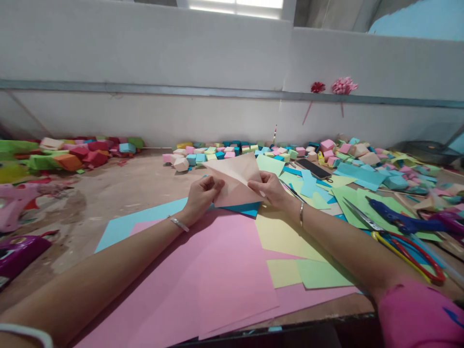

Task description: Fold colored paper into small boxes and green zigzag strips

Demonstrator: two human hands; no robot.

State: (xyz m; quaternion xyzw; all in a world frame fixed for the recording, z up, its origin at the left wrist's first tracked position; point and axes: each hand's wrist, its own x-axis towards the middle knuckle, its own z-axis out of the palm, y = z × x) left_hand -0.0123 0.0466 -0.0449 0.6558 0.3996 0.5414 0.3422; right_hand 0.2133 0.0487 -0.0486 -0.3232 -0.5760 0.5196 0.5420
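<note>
A creased sheet of pale peach paper is held up above the table between both hands. My left hand pinches its left edge with thumb and bent fingers. At the right edge, my right hand grips the same sheet, thumb on top. Fold lines run across the sheet towards its middle. Beneath the hands lie large pink paper sheets, with a light blue sheet under them at the left and a yellow sheet to the right.
Scissors and a blue glue gun lie at right. A phone sits behind the right hand. Folded paper cubes line the wall, with more colourful ones at left. A pink glue gun rests at the left edge.
</note>
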